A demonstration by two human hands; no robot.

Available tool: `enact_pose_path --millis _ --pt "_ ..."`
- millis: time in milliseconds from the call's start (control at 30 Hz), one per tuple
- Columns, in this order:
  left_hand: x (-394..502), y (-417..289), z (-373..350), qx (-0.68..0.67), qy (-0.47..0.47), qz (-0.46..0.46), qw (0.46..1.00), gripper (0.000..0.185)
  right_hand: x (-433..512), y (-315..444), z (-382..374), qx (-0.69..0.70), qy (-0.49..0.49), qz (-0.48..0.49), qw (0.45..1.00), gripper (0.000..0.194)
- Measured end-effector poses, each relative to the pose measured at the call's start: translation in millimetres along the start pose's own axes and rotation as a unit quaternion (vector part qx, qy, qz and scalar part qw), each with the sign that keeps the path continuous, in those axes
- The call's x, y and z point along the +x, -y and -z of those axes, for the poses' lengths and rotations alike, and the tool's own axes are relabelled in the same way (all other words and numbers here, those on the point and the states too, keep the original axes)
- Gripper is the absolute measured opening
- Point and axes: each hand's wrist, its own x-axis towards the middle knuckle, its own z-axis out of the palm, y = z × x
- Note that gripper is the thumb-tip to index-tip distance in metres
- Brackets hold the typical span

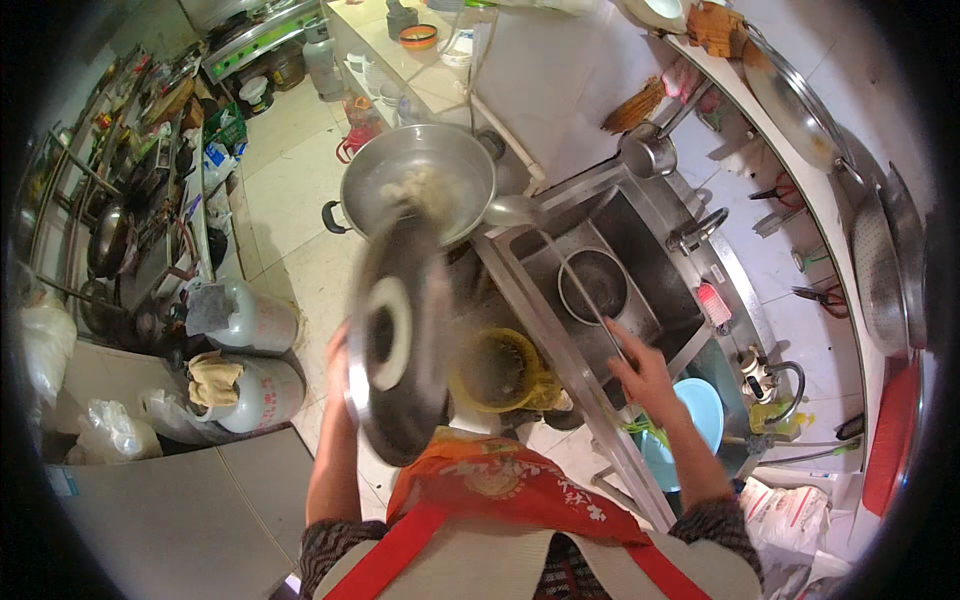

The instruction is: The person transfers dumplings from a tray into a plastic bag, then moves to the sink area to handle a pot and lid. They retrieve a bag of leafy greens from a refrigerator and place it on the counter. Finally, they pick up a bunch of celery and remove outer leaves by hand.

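Observation:
My left hand grips the rim of a round, dark-bottomed metal pan, which is tilted on its side and blurred. My right hand is closed around the long handle of a metal ladle. The ladle's bowl is beside the right rim of a wide metal pot with black side handles. Pale food pieces lie in the pot, and the tilted pan's far edge overlaps them in view. Whether the pieces are coming out of the pan cannot be told. A yellow bucket stands below, between my arms.
A steel sink on the right holds a round metal bowl; its faucet is behind. A light blue basin sits near my right forearm. Gas cylinders stand on the left. A small metal saucepan is at the sink's far corner.

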Motion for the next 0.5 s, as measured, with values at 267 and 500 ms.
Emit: enact_pose_path --millis 267,500 --pt "-88 23 163 0.071 -0.273 -0.228 0.932 0.043 146 113 -43 -0.212 0.139 0.099 0.962 0.051" --pt "-100 25 224 0.157 -0.305 -0.167 0.924 0.056 196 124 -98 -0.19 0.131 0.091 0.969 0.051"
